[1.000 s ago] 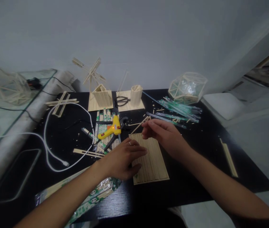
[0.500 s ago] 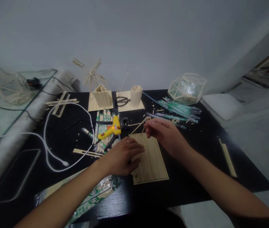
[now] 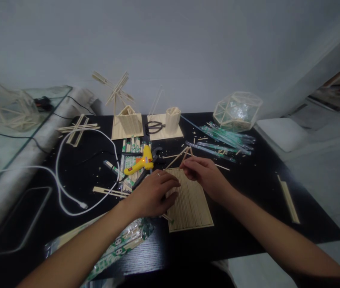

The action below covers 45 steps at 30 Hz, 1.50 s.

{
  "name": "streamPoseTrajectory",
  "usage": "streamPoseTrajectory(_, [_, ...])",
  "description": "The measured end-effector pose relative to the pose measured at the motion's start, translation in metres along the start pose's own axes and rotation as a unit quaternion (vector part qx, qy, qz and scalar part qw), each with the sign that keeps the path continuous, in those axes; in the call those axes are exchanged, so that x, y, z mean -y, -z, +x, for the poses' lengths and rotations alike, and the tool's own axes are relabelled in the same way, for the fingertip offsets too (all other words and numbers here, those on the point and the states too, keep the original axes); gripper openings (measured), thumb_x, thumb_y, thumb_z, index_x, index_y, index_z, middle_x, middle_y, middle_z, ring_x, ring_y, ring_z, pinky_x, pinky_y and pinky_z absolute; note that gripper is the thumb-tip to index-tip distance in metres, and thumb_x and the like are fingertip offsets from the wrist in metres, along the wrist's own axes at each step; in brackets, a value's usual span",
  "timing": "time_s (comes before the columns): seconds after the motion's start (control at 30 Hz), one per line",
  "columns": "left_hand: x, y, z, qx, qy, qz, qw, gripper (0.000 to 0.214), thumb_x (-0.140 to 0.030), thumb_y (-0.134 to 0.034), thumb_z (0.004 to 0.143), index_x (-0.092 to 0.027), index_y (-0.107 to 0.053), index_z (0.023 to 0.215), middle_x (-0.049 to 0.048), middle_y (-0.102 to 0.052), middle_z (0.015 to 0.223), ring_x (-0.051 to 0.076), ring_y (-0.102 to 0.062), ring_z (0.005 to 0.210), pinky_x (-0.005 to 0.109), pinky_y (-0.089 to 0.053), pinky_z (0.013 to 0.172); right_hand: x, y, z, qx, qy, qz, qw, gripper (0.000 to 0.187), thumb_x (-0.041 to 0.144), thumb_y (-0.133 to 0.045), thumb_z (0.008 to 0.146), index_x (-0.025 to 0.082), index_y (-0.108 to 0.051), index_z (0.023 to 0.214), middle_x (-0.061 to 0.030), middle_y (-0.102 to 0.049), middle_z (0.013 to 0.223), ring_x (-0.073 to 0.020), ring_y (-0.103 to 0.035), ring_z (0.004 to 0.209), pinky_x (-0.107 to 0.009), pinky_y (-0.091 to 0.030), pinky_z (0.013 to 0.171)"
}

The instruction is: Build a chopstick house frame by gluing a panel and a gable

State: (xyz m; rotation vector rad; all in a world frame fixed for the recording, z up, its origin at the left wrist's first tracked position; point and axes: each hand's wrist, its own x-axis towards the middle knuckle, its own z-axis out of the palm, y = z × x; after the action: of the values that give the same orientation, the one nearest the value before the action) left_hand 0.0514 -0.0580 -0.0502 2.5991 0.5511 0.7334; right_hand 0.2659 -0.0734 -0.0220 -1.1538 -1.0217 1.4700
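Observation:
A flat panel of glued wooden sticks point(image 3: 192, 206) lies on the black table point(image 3: 248, 224) in front of me. My left hand point(image 3: 153, 194) rests on the panel's left edge, fingers curled down onto it. My right hand point(image 3: 204, 174) sits at the panel's far edge, fingers pinched together on a thin wooden stick point(image 3: 185, 157) that points away from me. A yellow glue gun point(image 3: 141, 162) lies just left of the panel, beyond my left hand.
Wrapped chopsticks point(image 3: 131, 154), black scissors point(image 3: 154, 127), a stick windmill model point(image 3: 122, 116), a small stick cup point(image 3: 172, 119) and a faceted stick-and-film shape point(image 3: 237, 110) stand further back. A white cable point(image 3: 74, 200) loops at left. Green plastic wrappers point(image 3: 116, 250) lie near the front edge.
My right hand has dropped toward me onto the panel's far edge with the stick. My left hand has shifted slightly back along the panel's left side.

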Motion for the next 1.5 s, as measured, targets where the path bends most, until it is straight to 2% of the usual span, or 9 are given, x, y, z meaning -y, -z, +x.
streamPoseTrajectory(0.5, [0.005,-0.005,-0.003,-0.067,0.005,0.015,0.998,0.027,-0.018,-0.062,0.094,-0.020,-0.062,0.121,0.0095,-0.074,0.119,0.025,-0.070,0.108,0.043,-0.058,0.093,-0.019,0.005,0.000,-0.006,-0.051,-0.030,0.998,0.026,0.042,-0.076,0.076,0.017,-0.077,0.074,0.0002,-0.059,0.064,-0.0112,-0.048,0.061,-0.029,-0.031,0.058])
streamPoseTrajectory(0.67, [0.005,-0.005,-0.004,-0.066,0.012,0.019,0.998,0.037,-0.016,-0.063,0.092,-0.020,-0.060,0.128,0.0107,-0.073,0.121,0.025,-0.070,0.110,0.044,-0.059,0.093,-0.030,0.004,0.000,0.007,-0.065,-0.056,0.996,0.030,0.046,-0.075,0.076,0.017,-0.072,0.069,0.0014,-0.056,0.062,-0.0109,-0.045,0.058,-0.029,-0.031,0.056])
streamPoseTrajectory(0.83, [0.005,-0.005,-0.004,-0.064,0.019,0.016,0.998,0.041,-0.016,-0.062,0.092,-0.021,-0.060,0.132,0.0108,-0.072,0.124,0.026,-0.070,0.111,0.044,-0.059,0.094,-0.035,0.004,-0.004,0.025,-0.059,-0.098,0.993,0.034,0.051,-0.076,0.076,0.018,-0.072,0.068,0.0028,-0.054,0.058,-0.0112,-0.045,0.057,-0.028,-0.034,0.057])
streamPoseTrajectory(1.03, [0.005,-0.005,-0.003,-0.066,0.028,0.023,0.997,0.031,-0.020,-0.060,0.096,-0.019,-0.061,0.128,0.0118,-0.073,0.119,0.026,-0.070,0.108,0.044,-0.059,0.092,-0.039,0.002,-0.007,0.057,-0.040,-0.141,0.987,0.037,0.054,-0.081,0.075,0.017,-0.078,0.080,-0.0008,-0.068,0.067,-0.0128,-0.058,0.060,-0.028,-0.045,0.061])
streamPoseTrajectory(1.17, [0.008,-0.007,-0.004,-0.079,0.047,0.033,0.995,0.028,-0.024,-0.059,0.100,-0.018,-0.061,0.127,0.0115,-0.074,0.116,0.026,-0.071,0.104,0.044,-0.060,0.088,-0.026,0.003,-0.011,0.066,-0.011,-0.149,0.987,0.030,0.047,-0.085,0.075,0.018,-0.076,0.074,-0.0020,-0.073,0.068,-0.0127,-0.063,0.058,-0.028,-0.051,0.060])
streamPoseTrajectory(1.27, [0.010,-0.007,-0.004,-0.077,0.063,0.030,0.995,0.027,-0.024,-0.058,0.101,-0.019,-0.061,0.127,0.0106,-0.074,0.115,0.025,-0.071,0.104,0.044,-0.060,0.088,0.005,0.014,-0.013,0.038,0.048,-0.179,0.982,0.026,0.043,-0.087,0.077,0.020,-0.076,0.077,-0.0017,-0.074,0.066,-0.0145,-0.068,0.059,-0.027,-0.054,0.059])
streamPoseTrajectory(1.37, [0.010,-0.007,-0.004,-0.074,0.069,0.026,0.995,0.025,-0.024,-0.057,0.102,-0.019,-0.061,0.126,0.0103,-0.074,0.114,0.025,-0.072,0.102,0.044,-0.060,0.088,0.045,0.031,-0.008,-0.082,0.162,-0.235,0.955,0.020,0.042,-0.077,0.089,0.022,-0.079,0.090,-0.0043,-0.081,0.080,-0.0186,-0.075,0.070,-0.035,-0.062,0.071])
streamPoseTrajectory(1.43, [0.009,-0.007,-0.003,-0.074,0.068,0.025,0.995,0.025,-0.024,-0.057,0.102,-0.019,-0.061,0.125,0.0104,-0.074,0.113,0.025,-0.072,0.101,0.044,-0.060,0.087,0.067,0.041,0.000,-0.201,0.258,-0.311,0.893,0.023,0.041,-0.066,0.099,0.024,-0.081,0.101,-0.0064,-0.083,0.095,-0.0222,-0.078,0.088,-0.042,-0.062,0.087])
streamPoseTrajectory(1.5, [0.009,-0.007,-0.003,-0.073,0.068,0.025,0.995,0.024,-0.023,-0.057,0.101,-0.019,-0.061,0.125,0.0105,-0.074,0.113,0.026,-0.072,0.101,0.044,-0.060,0.086,0.082,0.043,0.009,-0.235,0.313,-0.412,0.823,0.028,0.040,-0.058,0.102,0.024,-0.080,0.110,-0.0086,-0.081,0.118,-0.0266,-0.074,0.115,-0.047,-0.054,0.105])
